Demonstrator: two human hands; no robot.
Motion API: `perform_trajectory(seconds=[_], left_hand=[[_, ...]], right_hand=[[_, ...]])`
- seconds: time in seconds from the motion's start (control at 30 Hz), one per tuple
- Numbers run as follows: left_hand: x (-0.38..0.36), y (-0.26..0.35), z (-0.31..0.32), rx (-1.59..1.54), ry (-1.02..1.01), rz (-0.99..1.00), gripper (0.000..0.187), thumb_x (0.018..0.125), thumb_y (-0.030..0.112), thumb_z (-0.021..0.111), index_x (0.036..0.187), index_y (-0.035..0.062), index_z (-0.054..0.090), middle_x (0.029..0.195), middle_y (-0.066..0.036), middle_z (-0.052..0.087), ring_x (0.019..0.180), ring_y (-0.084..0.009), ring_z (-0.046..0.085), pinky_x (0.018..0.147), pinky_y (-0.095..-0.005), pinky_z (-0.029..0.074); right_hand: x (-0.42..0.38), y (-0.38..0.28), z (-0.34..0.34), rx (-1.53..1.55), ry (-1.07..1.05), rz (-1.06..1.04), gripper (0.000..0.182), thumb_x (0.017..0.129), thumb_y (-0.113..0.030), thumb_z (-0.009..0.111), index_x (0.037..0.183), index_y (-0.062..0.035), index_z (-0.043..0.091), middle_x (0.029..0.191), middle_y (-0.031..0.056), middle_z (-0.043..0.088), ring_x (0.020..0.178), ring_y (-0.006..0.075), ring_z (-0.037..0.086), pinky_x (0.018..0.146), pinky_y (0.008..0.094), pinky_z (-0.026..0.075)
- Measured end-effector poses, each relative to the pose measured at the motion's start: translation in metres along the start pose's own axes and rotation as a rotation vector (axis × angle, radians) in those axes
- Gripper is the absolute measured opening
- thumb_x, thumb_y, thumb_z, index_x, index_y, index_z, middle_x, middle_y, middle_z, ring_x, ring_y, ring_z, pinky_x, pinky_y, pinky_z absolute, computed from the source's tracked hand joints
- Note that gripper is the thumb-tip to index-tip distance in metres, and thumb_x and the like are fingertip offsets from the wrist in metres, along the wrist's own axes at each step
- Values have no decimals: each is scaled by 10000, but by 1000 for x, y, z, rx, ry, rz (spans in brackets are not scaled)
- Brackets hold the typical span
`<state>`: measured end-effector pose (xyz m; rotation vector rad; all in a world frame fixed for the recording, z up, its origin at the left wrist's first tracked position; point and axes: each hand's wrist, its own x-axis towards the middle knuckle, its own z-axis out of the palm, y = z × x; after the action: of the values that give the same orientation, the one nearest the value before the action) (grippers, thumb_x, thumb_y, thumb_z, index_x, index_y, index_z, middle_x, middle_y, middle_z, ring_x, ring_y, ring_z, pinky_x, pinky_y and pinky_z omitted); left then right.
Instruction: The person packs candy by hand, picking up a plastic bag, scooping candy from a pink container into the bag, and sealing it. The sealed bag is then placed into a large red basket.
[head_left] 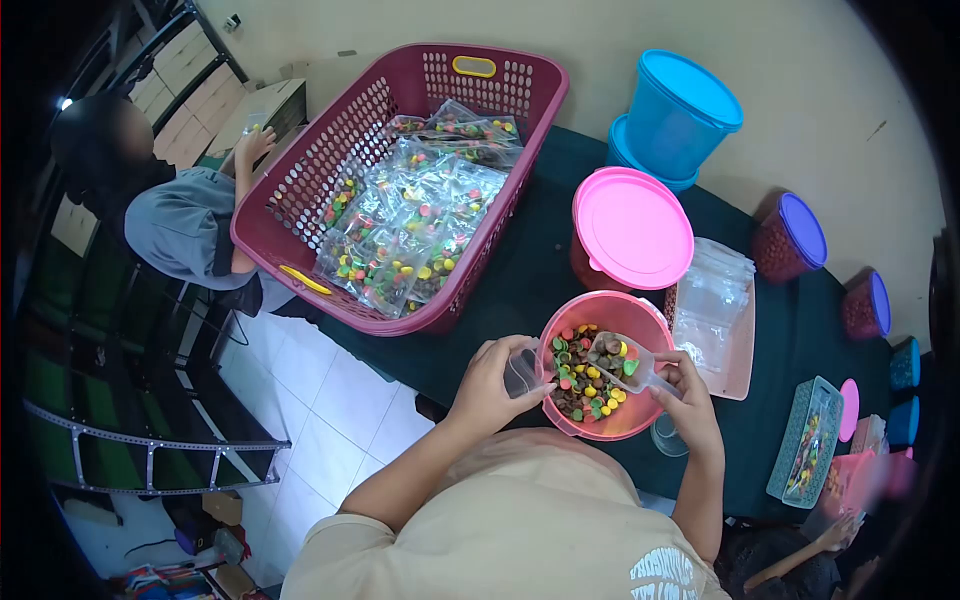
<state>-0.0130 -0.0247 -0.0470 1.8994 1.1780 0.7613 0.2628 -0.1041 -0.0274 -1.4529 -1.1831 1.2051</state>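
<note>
A pink bucket (648, 308) holds brown, yellow, green and red candies. My right hand (690, 398) is closed on the handle of a clear scoop (618, 362), which carries several candies just above the rest. At the bucket's left rim, my left hand (490, 385) is closed round a small clear cup (521, 372). Whether anything is in the cup cannot be made out. A clear round container (669, 437) stands partly hidden beneath my right hand. Right of the bucket, a light pink tray (737, 380) holds clear plastic bags (712, 310).
A maroon basket (548, 90) of filled bags stands at the back left. Behind the bucket are a pink-lidded tub (634, 228) and blue tubs (684, 115). A green basket (783, 480) is at the right. One person (185, 215) is at the left, another's hand (838, 532) at lower right.
</note>
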Motion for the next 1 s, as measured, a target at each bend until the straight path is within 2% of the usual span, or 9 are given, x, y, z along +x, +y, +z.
perform_trajectory(seconds=[0.4,0.5,0.6,0.63,0.73,0.8,0.87,0.93,1.0], left_hand=[[11,18,5,190,-81,236,708,621,280,832,1211,80,494,1154,-106,554,1129,-299,484,978,-424,361],[10,20,8,205,-111,262,726,616,279,832,1222,85,483,1154,-105,552,1136,-301,477,993,-427,341],[10,22,9,227,-126,307,750,634,276,817,1265,85,459,1195,-106,533,1130,-293,474,962,-424,346],[10,24,10,251,-159,313,750,634,269,815,1266,82,458,1188,-105,537,1135,-293,470,970,-424,338],[15,38,10,263,-236,323,717,649,259,807,1253,70,468,1163,-114,551,1114,-289,491,957,-422,356],[21,57,7,254,-279,330,684,666,255,801,1239,62,479,1143,-126,562,1087,-285,515,935,-419,382],[28,79,4,-42,-474,58,610,704,266,785,1191,30,503,1083,-141,583,1000,-228,576,830,-376,454],[39,72,10,-268,-584,51,599,717,275,779,1181,16,501,1060,-139,584,972,-191,585,788,-350,468],[55,68,4,-501,-812,-40,671,688,274,788,1208,-1,465,1038,-104,577,963,-118,573,756,-301,475]], right_hand=[[-10,-12,2,-35,153,-41,244,863,-41,592,1100,-7,552,757,4,529,690,54,487,630,218,400],[-9,-19,5,-140,138,-49,198,860,-69,612,1052,-27,589,738,23,571,662,77,522,603,244,427],[-6,-35,10,-525,77,-93,183,841,-190,661,987,-93,611,753,81,638,696,221,638,632,343,486],[-3,-40,12,-523,83,-92,183,841,-190,661,987,-93,611,753,81,638,696,221,638,632,343,486],[8,-59,18,-764,68,-229,195,826,-245,672,914,-86,602,690,77,626,648,251,633,641,353,479],[14,-77,23,-1054,89,-535,209,789,-240,701,868,-82,590,608,79,593,541,256,557,585,374,425],[25,-97,29,-1116,83,-705,186,769,-223,694,843,-99,577,586,57,574,526,229,543,582,359,403],[32,-117,36,-1171,74,-877,168,749,-205,687,819,-115,563,564,35,554,510,201,528,580,344,380],[36,-140,40,-1321,-150,-992,156,705,-186,666,797,-140,548,530,3,502,504,161,514,603,311,364]])
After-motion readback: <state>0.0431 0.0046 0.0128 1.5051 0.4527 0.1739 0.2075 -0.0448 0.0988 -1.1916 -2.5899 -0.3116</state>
